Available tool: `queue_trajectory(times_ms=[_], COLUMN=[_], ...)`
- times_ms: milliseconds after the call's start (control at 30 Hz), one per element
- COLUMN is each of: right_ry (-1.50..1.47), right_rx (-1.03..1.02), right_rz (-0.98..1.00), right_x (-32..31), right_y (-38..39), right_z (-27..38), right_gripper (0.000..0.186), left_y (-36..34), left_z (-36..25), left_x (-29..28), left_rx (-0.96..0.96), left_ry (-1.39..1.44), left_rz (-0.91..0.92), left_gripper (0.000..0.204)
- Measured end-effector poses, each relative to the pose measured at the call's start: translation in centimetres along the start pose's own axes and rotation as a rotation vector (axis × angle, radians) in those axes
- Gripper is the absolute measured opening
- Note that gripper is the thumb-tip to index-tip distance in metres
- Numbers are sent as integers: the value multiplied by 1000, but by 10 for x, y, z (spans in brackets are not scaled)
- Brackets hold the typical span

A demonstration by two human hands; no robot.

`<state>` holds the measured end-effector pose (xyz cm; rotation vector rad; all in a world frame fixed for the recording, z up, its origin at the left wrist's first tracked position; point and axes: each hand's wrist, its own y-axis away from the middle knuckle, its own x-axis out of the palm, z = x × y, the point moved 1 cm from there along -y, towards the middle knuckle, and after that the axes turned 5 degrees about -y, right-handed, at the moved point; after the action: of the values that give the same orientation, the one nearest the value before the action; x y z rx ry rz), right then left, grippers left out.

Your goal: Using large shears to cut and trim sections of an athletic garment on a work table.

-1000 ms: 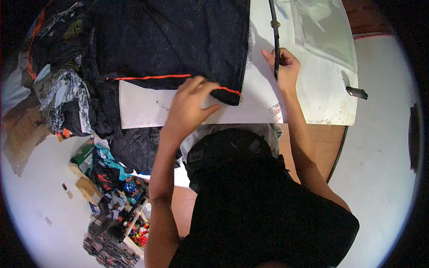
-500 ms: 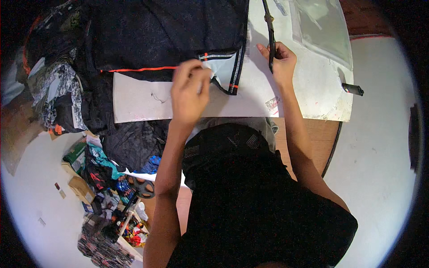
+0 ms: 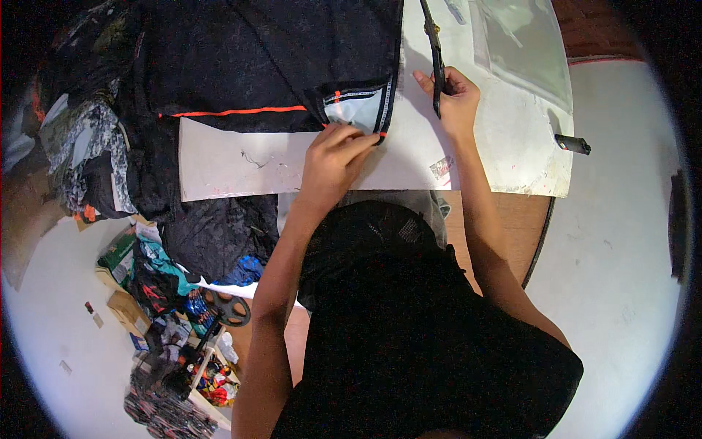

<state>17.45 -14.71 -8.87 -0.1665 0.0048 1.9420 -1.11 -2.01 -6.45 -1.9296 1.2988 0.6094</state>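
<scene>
Left hand [image 3: 330,162]: half-curled at black cloth's [image 3: 256,58] turned-back corner; can't tell if pinching
Right hand [image 3: 459,101]: curled around scissors' [image 3: 433,51] handle
Black cloth: spread on white tabletop [image 3: 234,175]

- Straight down we look, from the wearer's head, high over the left fingers [image 3: 357,148] and the right fingers [image 3: 461,83]!
- It's the wearer's own side: black shirt [image 3: 431,329] nearest the lens, below the fingers in frame, forearms [image 3: 291,252] climbing up to them.
- Upright view, facing the tabletop [image 3: 504,146] under and beyond the fingers.
- Close enough to pick out single fingers, yet wide: the fisheye bows the tabletop's edge right of them, darkness ringing the corners.
</scene>
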Motion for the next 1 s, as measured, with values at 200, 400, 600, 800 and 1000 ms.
queue_trajectory(times_ms=[200,400,600,800,1000], right_ry=[17,43,80,-10,-171], right_rx=[-27,-8,60,270,435], right_rz=[29,57,218,405,673], right_x=[3,2,-10,-38,-40], right_y=[0,5,36,76,87], right_z=[4,2,11,31,41], right_gripper=[30,31,30,23,17], left_y=[0,-6,-9,-5,-1], left_z=[5,19,31,40,42], left_x=[-6,-16,-19,-23,-34], left_rx=[-425,-527,-586,-773,-783], left_ry=[393,672,788,1214,1322], left_rz=[-309,-452,-612,-660,-654], left_gripper=[20,19,13,15,18])
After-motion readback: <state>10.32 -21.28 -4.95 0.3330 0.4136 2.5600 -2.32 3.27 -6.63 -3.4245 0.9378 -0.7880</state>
